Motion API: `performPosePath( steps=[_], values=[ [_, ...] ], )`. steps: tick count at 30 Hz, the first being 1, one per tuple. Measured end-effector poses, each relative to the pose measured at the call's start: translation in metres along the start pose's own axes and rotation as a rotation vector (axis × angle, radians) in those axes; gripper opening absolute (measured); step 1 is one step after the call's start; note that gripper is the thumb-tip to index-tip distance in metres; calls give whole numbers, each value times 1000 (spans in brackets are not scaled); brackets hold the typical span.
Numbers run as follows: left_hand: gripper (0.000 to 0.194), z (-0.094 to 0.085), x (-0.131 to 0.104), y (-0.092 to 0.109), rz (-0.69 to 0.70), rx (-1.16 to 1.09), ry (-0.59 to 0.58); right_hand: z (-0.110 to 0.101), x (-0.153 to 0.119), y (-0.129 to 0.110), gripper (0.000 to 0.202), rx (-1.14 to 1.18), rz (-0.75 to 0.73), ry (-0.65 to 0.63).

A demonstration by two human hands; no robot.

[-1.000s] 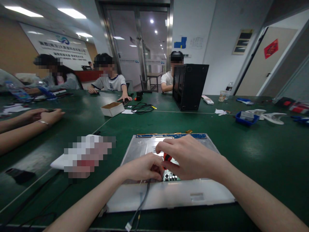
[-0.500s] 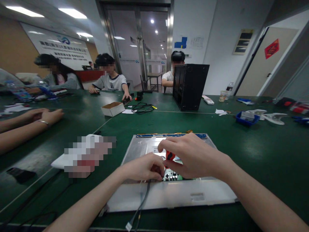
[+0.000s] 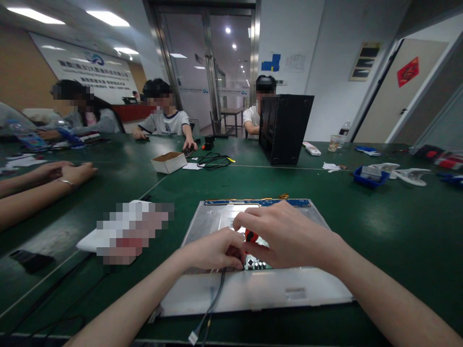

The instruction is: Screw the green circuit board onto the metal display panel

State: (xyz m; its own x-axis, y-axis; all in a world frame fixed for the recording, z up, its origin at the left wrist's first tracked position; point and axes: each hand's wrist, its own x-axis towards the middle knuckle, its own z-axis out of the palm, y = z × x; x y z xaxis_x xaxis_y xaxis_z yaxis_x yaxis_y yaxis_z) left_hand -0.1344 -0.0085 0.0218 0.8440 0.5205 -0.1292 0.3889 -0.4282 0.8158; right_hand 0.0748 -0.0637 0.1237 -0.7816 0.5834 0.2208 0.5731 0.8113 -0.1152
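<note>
A flat panel with a metal back and a whitish front strip (image 3: 260,291) lies on the green table. Near its middle shows a green circuit board (image 3: 257,264), partly hidden by both hands. My right hand (image 3: 285,236) has its fingers curled round a red and black screwdriver handle (image 3: 250,235) above the board. My left hand (image 3: 219,249) is closed at the board's left edge, its fingertips bent down; whatever they pinch is hidden. A dark cable (image 3: 217,301) runs from beneath it over the strip to a white connector (image 3: 193,337).
Left of the panel lies a white object (image 3: 126,231), partly blurred out. Another person's forearms (image 3: 43,193) rest at the left. Farther back stand an open box (image 3: 169,163), a coiled cable (image 3: 215,161), a black computer case (image 3: 285,130) and a blue tray (image 3: 371,177).
My right hand has shifted slightly left with the screwdriver handle, and its fingers have turned a little. My left hand stays nearly in place.
</note>
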Motion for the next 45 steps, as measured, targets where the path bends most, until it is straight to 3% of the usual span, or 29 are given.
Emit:
performPosePath(
  steps=[14,18,24,28,34,37,42,45],
  values=[
    [6,-1,-1,0,-12,40,1,-1,0,1,19,-33,17,3],
    [4,-1,-1,4,-7,-22,-8,-5,-2,4,20,-36,33,30],
    [3,-3,-3,12,17,70,16,-8,-5,8,18,-40,32,83],
    [8,-6,-6,14,23,167,128,-13,-7,17,19,-40,64,134],
    [16,-15,-1,2,-51,255,476,-21,-17,47,27,-24,259,329],
    [18,-17,5,-12,-123,288,600,-12,-25,73,31,110,426,409],
    [24,-12,16,-28,-179,341,554,30,-44,119,37,684,634,507],
    [22,-9,23,-32,-134,440,569,61,-57,134,45,814,718,485]
  ],
)
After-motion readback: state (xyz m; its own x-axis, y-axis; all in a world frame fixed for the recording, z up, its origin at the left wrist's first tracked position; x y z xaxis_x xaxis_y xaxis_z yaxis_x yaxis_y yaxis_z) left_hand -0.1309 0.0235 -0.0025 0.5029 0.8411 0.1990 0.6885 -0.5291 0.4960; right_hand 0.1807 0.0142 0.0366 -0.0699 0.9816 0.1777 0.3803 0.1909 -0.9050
